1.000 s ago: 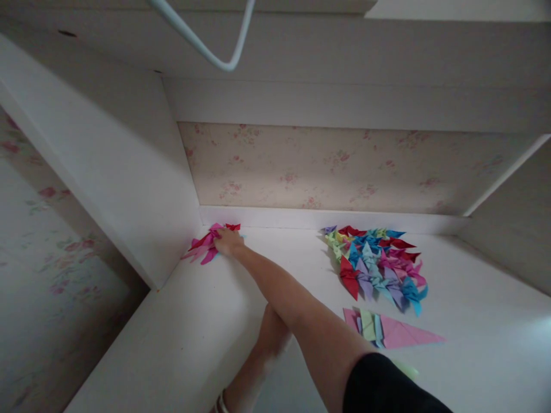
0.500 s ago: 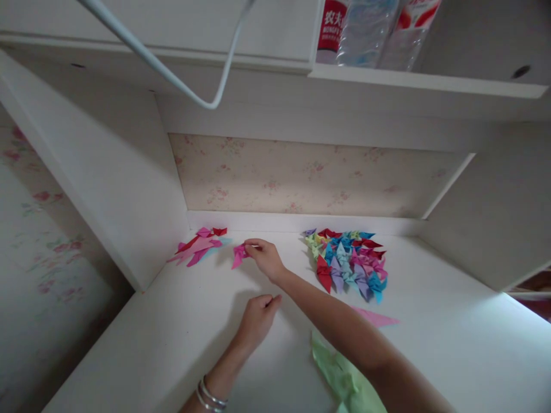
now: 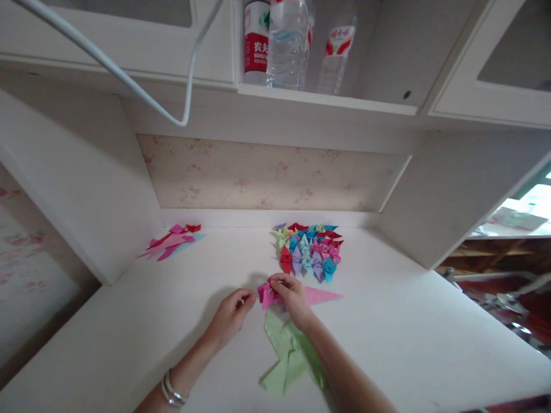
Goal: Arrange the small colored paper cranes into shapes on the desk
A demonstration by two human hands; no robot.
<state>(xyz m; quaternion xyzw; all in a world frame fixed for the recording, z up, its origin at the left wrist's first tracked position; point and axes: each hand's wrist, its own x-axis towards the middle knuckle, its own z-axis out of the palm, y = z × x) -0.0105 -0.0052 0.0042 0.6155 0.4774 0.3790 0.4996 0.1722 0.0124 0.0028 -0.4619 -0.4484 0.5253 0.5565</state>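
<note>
A: Finger status?

B: Right hand (image 3: 293, 298) has thumb and fingertips clamped on a pink folded piece (image 3: 265, 295); left hand (image 3: 228, 316) is loosely curled just beside it, nothing visible in its grip; can't tell whether its tips meet.

A: What's changed?

B: Half a second ago the piece is near the left-hand pile (image 3: 170, 244); now it's in front of the person, close to the left fingertips; no contact visible there. Reads as: piece is within easy reach of both hands, and part of neither group of paper.

A: What's right around it?

B: Long pink pointed paper (image 3: 323, 295) lies just to the right, partly behind the right hand; can't tell if the piece touches it; large green folded paper (image 3: 287, 353) sits on the near side, partly under the right forearm in view.

A: Farther out?

B: Cluster of multicoloured folded pieces (image 3: 306, 258) at the back of the white desk (image 3: 400, 321), beyond the right hand; the pink-and-red pile is well apart, back left; bottles (image 3: 287, 51) stand on the shelf (image 3: 327, 100) above; silver bracelets (image 3: 172, 391) on the left wrist.
</note>
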